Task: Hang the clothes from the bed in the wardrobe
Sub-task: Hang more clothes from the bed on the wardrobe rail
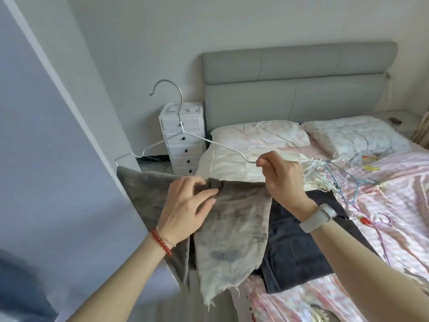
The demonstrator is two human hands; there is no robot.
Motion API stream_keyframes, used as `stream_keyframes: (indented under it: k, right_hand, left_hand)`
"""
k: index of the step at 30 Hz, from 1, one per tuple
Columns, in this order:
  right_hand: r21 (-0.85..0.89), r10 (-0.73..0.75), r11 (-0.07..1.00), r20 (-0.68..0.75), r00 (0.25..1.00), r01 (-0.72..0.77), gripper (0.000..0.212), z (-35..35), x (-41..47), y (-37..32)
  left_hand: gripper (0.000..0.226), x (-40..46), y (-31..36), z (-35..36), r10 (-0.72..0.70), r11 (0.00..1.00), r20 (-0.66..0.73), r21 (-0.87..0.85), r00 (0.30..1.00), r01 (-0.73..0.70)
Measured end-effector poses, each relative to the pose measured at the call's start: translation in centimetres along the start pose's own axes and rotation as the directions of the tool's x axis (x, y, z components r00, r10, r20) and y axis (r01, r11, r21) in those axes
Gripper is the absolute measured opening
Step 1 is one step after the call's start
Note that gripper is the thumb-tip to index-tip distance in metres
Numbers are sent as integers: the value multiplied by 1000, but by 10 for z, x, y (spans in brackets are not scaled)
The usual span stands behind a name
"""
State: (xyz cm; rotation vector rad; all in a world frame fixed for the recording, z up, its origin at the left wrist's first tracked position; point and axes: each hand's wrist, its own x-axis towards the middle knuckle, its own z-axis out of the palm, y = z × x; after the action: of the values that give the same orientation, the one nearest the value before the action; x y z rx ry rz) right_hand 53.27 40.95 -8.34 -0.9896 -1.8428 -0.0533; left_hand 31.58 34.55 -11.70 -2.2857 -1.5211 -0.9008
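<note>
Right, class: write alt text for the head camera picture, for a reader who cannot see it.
A person's right hand pinches one end of a white wire hanger while the left hand grips a grey, frayed cloth below it. Behind lie a bed with pink sheets, dark trousers on it, two pillows and a small white drawer unit.
</note>
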Motion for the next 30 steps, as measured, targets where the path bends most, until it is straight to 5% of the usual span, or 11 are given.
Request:
stream_keyframes:
  k: [6, 10, 17, 21, 30]
  right_hand:
    - [-15, -82, 997, -8, 997, 82, 35, 1, -19, -14]
    - [-75, -73, 995, 2, 997, 72, 33, -3, -43, -5]
    - [-341, -5, 940, 8, 1000, 7, 30, -56, -61, 40]
    - [-252, 44, 967, 57, 997, -28, 31, -67, -74, 36]
    - [-19, -180, 981, 287, 941, 194, 26, -6, -91, -43]
  left_hand:
    - [49, -23, -25, -16, -260, 965, 280, 117, 924, 236]
    - [18, -34, -11, -8, -261, 965, 159, 56, 952, 255]
    - [15, -18, 57, 14, -157, 986, 44, -58, 987, 159]
    - [9, -36, 72, 21, -174, 982, 17, -75, 985, 175]
    - [12, -141, 34, -14, -458, 883, 93, -63, 884, 465]
